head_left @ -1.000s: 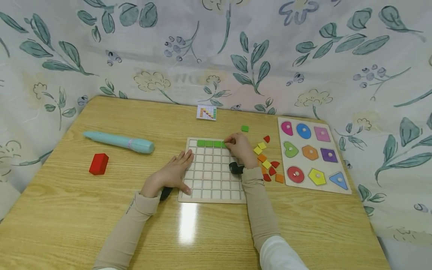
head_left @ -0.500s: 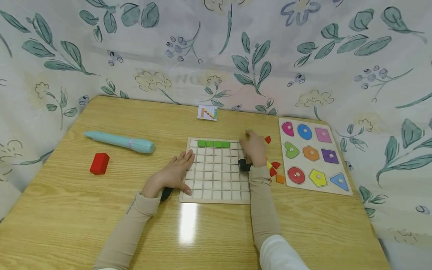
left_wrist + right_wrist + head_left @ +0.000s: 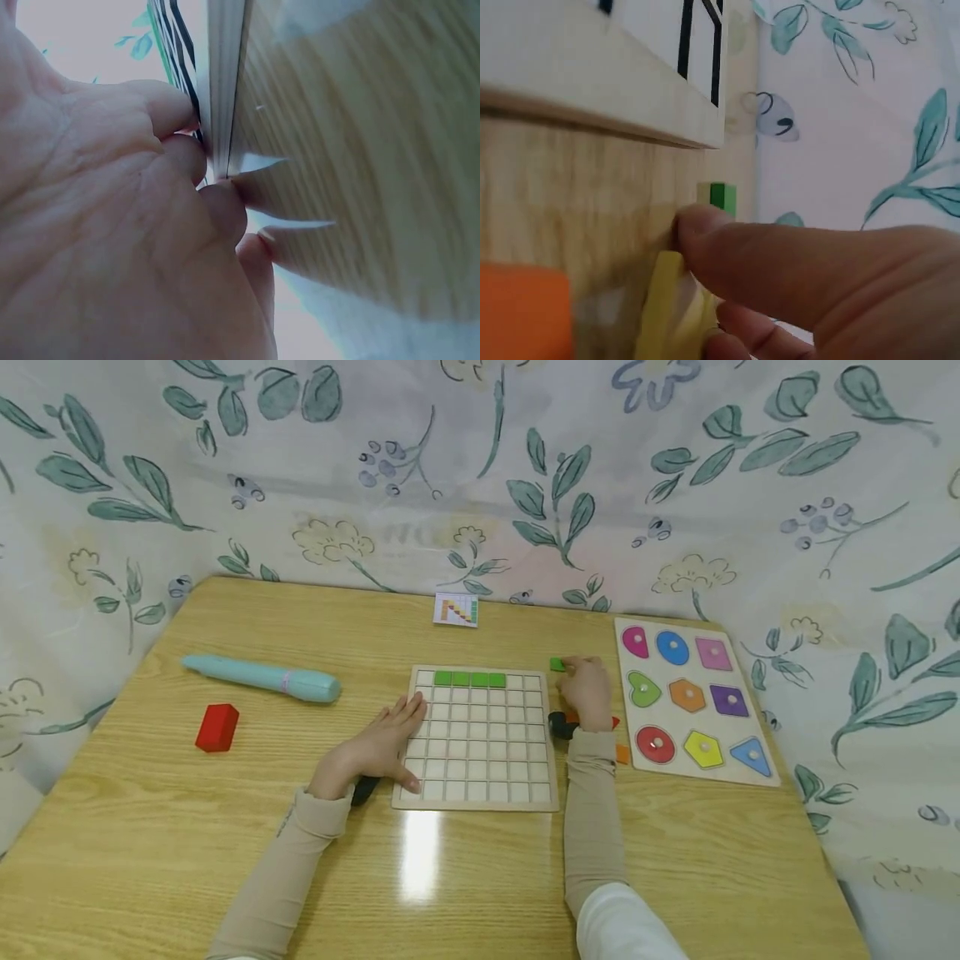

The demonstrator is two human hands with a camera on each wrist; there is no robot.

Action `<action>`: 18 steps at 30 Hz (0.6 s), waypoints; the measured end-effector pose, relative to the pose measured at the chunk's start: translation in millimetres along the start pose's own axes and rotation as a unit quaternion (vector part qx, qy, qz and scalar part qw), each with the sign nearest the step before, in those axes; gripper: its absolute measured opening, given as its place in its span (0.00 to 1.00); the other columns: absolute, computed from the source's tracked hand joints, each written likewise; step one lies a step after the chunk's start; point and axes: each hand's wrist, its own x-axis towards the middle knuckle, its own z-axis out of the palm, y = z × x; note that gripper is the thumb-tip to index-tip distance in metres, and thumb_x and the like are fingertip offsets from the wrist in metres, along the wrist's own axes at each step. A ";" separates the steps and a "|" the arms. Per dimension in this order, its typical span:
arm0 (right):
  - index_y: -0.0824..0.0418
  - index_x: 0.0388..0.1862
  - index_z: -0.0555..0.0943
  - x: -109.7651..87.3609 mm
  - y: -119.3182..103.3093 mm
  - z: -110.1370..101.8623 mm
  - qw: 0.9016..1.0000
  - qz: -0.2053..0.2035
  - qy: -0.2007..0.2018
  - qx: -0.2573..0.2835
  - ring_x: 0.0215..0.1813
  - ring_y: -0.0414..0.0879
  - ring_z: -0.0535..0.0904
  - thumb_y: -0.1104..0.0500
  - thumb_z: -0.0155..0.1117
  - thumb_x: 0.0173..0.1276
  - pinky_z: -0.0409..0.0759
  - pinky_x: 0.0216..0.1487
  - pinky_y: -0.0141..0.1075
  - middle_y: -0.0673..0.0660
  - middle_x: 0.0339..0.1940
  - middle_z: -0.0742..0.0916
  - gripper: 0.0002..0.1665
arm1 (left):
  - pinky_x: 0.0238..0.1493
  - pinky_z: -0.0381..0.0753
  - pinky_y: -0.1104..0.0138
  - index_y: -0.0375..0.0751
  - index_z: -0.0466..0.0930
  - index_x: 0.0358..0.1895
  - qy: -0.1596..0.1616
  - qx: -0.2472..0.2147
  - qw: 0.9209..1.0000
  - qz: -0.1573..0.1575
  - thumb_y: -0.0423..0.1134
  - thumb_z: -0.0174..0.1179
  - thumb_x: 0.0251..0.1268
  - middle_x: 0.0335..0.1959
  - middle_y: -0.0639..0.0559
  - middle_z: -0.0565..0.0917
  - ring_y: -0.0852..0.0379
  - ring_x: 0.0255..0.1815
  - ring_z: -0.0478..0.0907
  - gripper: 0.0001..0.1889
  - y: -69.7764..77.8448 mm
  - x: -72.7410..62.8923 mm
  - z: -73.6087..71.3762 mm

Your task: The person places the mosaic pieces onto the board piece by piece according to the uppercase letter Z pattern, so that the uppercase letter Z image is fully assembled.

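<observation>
My left hand lies with spread fingers across the left edge of a light wooden grid board; the left wrist view shows its fingertips at the board's rim. Four squares of the top row hold green tiles. To the right of the board, my right hand has its thumb and finger at a loose green tile, which sticks out past the fingertips. In the right wrist view the thumb partly covers that tile, and a yellow tile stands out just below it.
Orange tiles and a red piece show around the right wrist. Further right lies a knob puzzle board. A small pattern card is at the back. On the left are a turquoise pen-shaped object and a red block.
My right hand has left the top row of the board and moved right. The loose green tile has shifted right and nearer with it. My left hand has stayed put.
</observation>
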 end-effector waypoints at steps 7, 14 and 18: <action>0.58 0.69 0.71 2.6 0.6 5.7 1.000 -0.002 -0.015 -0.003 0.66 0.66 0.67 0.59 0.58 0.69 0.70 0.67 0.56 0.71 0.68 0.69 0.29 | 0.77 0.35 0.42 0.29 0.37 0.76 -0.002 -0.002 1.000 -0.002 0.50 0.77 0.38 0.79 0.35 0.34 0.35 0.79 0.30 0.67 -1.2 0.8 -0.7; 0.65 0.58 0.76 3.9 -5.1 9.1 1.000 -0.002 -0.022 0.020 0.64 0.63 0.71 0.61 0.61 0.68 0.72 0.65 0.51 0.67 0.65 0.73 0.20 | 0.76 0.35 0.40 0.27 0.37 0.76 -0.004 -0.004 1.000 -0.002 0.48 0.76 0.39 0.78 0.34 0.33 0.34 0.79 0.29 0.66 1.2 -2.4 -3.2; 0.65 0.57 0.76 4.8 -6.0 9.8 0.999 -0.003 -0.030 0.037 0.59 0.59 0.74 0.62 0.60 0.68 0.74 0.63 0.49 0.67 0.60 0.76 0.19 | 0.76 0.35 0.40 0.27 0.37 0.76 -0.004 -0.002 1.000 -0.002 0.48 0.77 0.39 0.79 0.34 0.34 0.34 0.79 0.29 0.67 0.9 -2.0 -2.9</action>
